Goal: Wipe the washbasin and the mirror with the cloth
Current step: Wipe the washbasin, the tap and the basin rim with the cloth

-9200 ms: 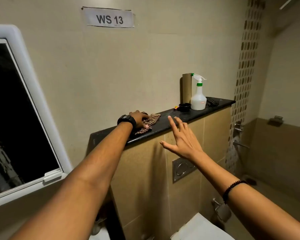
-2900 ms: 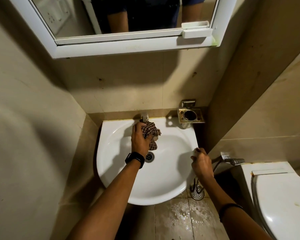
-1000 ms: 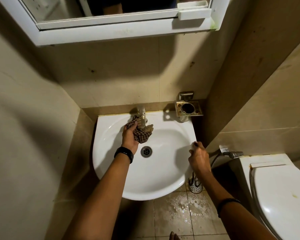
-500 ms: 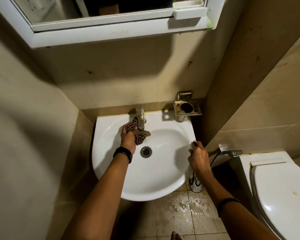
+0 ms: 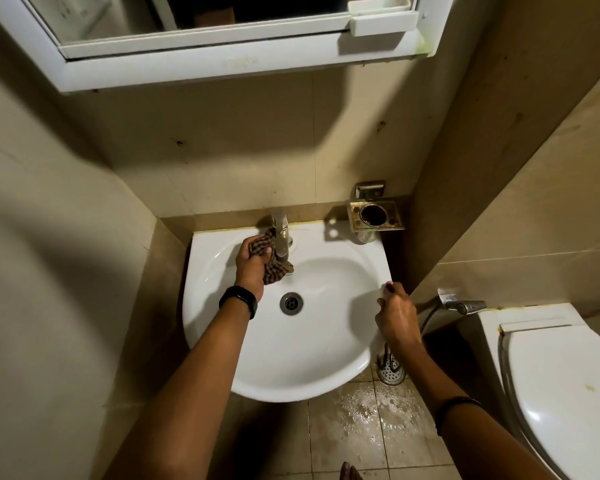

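Two hands, one washbasin, one cloth and one mirror were recorded.

1. Washbasin (image 5: pixel 291 358): white, set in a wall corner, with a round drain (image 5: pixel 291 303) at the middle of the bowl and a metal tap (image 5: pixel 280 233) standing upright on the back ledge.
2. Cloth (image 5: pixel 274 268): brown check, bunched up, and pressed against the left side of the tap. Its lower end lay in the bowl just beneath the spout.
3. Left hand (image 5: pixel 252 263): had a black watch (image 5: pixel 238 301) on the wrist, and its fingers were curled tightly round the cloth.
4. Right hand (image 5: pixel 395 317): had a dark bracelet (image 5: pixel 454 407) on the wrist, and its fingers were curled over the basin's right rim, gripping it.
5. Mirror (image 5: pixel 201 15): white-framed, on the wall above the basin, well apart from both hands.
6. Sundries: a tarnished metal holder (image 5: pixel 374 216) was fixed to the wall just right of the tap. A hand sprayer (image 5: pixel 465 305) with its hose hung between the basin and a white toilet (image 5: pixel 561 393), whose lid was down. A floor drain (image 5: pixel 390 370) sat below the basin's right edge, and wet tiles (image 5: pixel 371 410) lay beside it.
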